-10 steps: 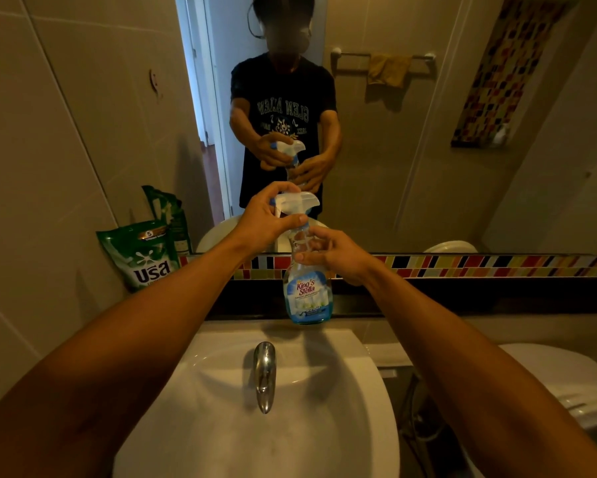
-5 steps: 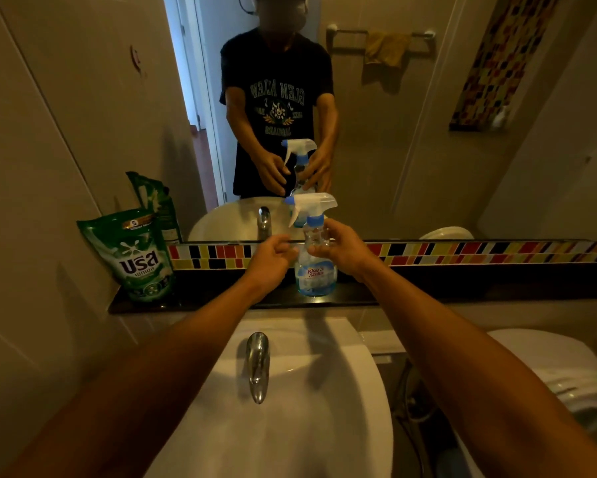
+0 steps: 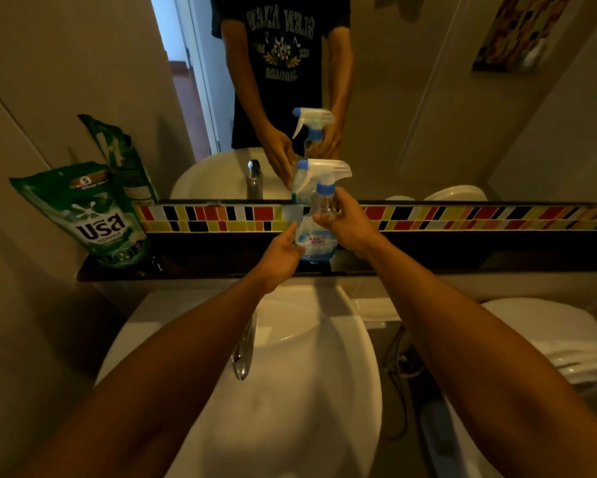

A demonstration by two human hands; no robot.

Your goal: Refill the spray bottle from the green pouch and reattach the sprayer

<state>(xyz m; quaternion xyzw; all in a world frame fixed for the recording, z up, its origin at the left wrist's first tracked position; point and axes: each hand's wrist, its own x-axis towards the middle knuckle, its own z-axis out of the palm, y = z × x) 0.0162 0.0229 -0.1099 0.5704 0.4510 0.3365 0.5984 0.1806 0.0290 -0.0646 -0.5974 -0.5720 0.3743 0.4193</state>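
A clear spray bottle (image 3: 316, 241) with a blue-and-white label stands on the dark shelf (image 3: 204, 262) behind the sink. Its white sprayer (image 3: 326, 170) with a blue collar sits on top. My right hand (image 3: 345, 224) is wrapped around the bottle's neck and shoulder. My left hand (image 3: 283, 251) touches the bottle's lower left side with fingers loosely spread. The green pouch (image 3: 90, 215) marked "Usa" leans against the wall at the shelf's left end, well away from both hands.
A white sink (image 3: 290, 391) with a chrome tap (image 3: 243, 346) lies below the shelf. A band of coloured tiles (image 3: 462, 215) runs under the mirror. A toilet (image 3: 548, 339) stands at the right. The mirror shows a person's torso and the bottle.
The bottle has come down from mid-air onto the shelf. My left hand left the sprayer head and dropped to the bottle's lower side. The view tilted downward.
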